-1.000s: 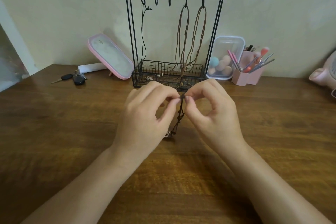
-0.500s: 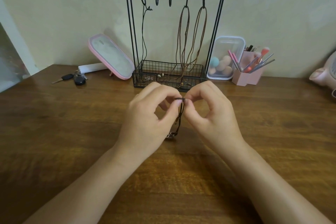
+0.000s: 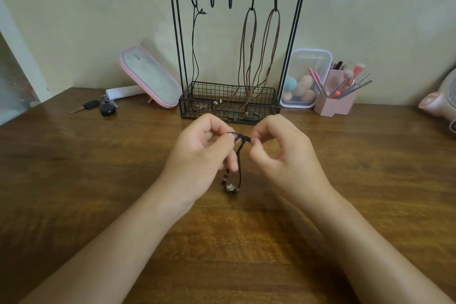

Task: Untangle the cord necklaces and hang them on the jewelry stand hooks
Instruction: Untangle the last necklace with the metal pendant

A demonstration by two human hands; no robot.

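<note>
Dark cord necklace point(image 3: 239, 155) at frame centre: pinched at its top by left hand point(image 3: 197, 155) and right hand point(image 3: 283, 153); pendant apparently touches the wooden table point(image 3: 74, 180).

Bare left hand point(image 3: 197, 158), bare right hand point(image 3: 286, 155), forearms point(image 3: 118, 249) uncovered to frame edge

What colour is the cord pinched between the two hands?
The cord necklace is dark brown, almost black; the head view shows it best.
</note>
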